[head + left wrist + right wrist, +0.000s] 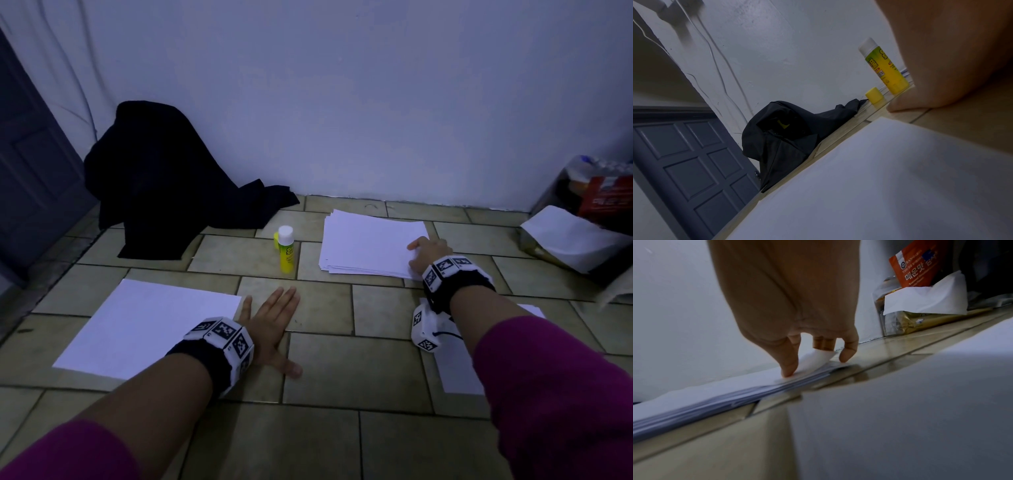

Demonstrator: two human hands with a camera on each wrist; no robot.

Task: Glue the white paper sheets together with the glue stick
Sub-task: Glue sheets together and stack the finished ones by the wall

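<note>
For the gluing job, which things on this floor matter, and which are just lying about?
Job:
- glue stick, upright, its yellow cap beside it
- paper stack, right hand lifting its top corner
- single sheet beside flat left hand

Lying about:
- black cloth
- orange packet
- crumpled paper

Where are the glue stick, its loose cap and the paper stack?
glue stick (286, 255), head view, on the yellow body.
cap (874, 95), left wrist view, on its side.
paper stack (368, 245), head view, on the top sheet.
</note>
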